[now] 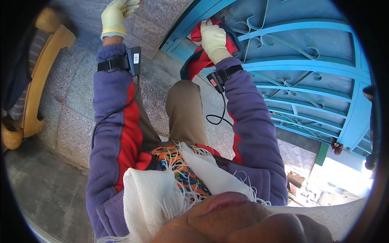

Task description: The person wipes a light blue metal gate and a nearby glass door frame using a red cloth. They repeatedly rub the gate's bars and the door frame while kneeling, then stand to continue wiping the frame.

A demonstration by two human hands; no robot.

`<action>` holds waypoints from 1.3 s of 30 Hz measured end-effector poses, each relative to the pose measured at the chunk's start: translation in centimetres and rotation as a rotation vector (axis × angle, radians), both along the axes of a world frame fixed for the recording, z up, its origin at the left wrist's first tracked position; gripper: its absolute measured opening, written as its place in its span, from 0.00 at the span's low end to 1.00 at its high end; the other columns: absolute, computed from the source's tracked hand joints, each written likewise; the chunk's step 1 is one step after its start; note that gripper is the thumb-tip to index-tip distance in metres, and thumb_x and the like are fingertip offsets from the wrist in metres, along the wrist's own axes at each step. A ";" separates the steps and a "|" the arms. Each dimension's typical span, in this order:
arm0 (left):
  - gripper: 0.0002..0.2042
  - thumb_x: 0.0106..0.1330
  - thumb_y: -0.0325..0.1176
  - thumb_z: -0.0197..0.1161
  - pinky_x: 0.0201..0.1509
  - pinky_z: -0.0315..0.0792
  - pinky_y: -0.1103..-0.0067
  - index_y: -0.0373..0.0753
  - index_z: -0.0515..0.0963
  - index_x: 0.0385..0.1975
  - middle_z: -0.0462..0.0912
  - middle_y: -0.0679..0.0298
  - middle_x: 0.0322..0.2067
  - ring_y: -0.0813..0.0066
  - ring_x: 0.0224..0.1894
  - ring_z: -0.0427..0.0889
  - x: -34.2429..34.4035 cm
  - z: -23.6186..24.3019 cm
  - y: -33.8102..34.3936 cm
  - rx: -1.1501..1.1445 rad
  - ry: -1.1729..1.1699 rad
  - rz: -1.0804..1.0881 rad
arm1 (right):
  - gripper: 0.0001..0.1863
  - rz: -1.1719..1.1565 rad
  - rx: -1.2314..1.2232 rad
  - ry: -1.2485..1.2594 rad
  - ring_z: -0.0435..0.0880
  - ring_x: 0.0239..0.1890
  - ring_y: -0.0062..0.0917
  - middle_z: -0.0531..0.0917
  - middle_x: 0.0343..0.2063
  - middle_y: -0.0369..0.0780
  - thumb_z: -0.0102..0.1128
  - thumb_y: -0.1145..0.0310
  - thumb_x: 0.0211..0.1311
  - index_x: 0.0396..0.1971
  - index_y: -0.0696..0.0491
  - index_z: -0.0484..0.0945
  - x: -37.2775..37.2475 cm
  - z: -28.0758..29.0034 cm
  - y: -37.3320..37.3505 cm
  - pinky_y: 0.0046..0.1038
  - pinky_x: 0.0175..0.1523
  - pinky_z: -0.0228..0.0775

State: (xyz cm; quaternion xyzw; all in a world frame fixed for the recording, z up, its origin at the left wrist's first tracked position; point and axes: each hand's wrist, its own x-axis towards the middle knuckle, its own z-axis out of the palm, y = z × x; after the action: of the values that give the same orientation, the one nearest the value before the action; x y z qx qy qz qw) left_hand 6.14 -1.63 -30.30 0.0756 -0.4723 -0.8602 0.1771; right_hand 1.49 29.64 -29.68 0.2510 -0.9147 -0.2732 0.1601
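My right hand (pixel 214 39), in a pale yellow rubber glove, presses a red cloth (pixel 199 56) against the blue metal gate (pixel 308 69) near its left frame. The cloth bunches under the palm and hangs down below the wrist. My left hand (pixel 115 15), also gloved, reaches up at the top left over the grey stone wall (pixel 158 20); its fingers are loosely apart and it holds nothing. Both forearms wear purple sleeves with a black strapped device at each wrist.
The gate has curled ironwork bars running to the right. A wooden chair (pixel 34 93) stands at the left on the speckled stone floor (pixel 69 133). A black cable (pixel 219 117) dangles from the right wrist. A white fringed scarf (pixel 150 194) fills the bottom.
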 end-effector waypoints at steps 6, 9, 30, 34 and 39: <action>0.17 0.69 0.37 0.52 0.35 0.73 0.81 0.34 0.83 0.45 0.85 0.64 0.31 0.76 0.28 0.80 0.6 0.0 0.1 -0.021 -0.014 -0.005 | 0.28 -0.060 0.105 0.122 0.85 0.38 0.33 0.79 0.58 0.40 0.60 0.70 0.55 0.59 0.51 0.74 2.9 5.7 6.5 0.34 0.38 0.80; 0.17 0.69 0.37 0.52 0.35 0.72 0.82 0.34 0.83 0.45 0.85 0.64 0.31 0.77 0.29 0.80 0.5 0.0 0.1 0.017 0.010 -0.024 | 0.28 -0.051 0.155 0.123 0.84 0.38 0.32 0.78 0.59 0.39 0.60 0.70 0.55 0.59 0.50 0.74 3.5 6.7 7.2 0.34 0.38 0.79; 0.16 0.69 0.37 0.52 0.34 0.71 0.83 0.35 0.84 0.44 0.85 0.65 0.30 0.78 0.29 0.80 0.6 0.5 0.7 -0.010 -0.028 -0.056 | 0.34 -0.162 0.110 0.080 0.83 0.39 0.31 0.73 0.64 0.40 0.63 0.69 0.51 0.63 0.52 0.70 5.2 7.1 6.9 0.33 0.37 0.77; 0.15 0.69 0.37 0.53 0.35 0.71 0.83 0.36 0.84 0.44 0.85 0.65 0.30 0.78 0.29 0.80 0.5 0.5 0.6 -0.046 -0.054 -0.056 | 0.33 -0.181 0.032 0.136 0.84 0.37 0.32 0.75 0.61 0.45 0.63 0.69 0.52 0.62 0.53 0.71 3.1 6.3 5.9 0.33 0.36 0.78; 0.15 0.69 0.37 0.53 0.35 0.71 0.83 0.36 0.84 0.44 0.85 0.65 0.30 0.77 0.29 0.80 0.3 0.7 0.7 -0.024 -0.063 -0.070 | 0.38 -0.148 -0.040 0.116 0.85 0.40 0.35 0.79 0.55 0.43 0.70 0.67 0.43 0.60 0.53 0.72 2.8 6.4 6.0 0.36 0.39 0.80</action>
State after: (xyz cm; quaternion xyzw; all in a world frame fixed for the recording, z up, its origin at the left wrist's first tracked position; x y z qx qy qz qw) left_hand 6.44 -0.93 -29.63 0.0842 -0.4901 -0.8573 0.1330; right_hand 4.32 35.59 -23.29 0.1632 -0.9253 -0.2801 0.1970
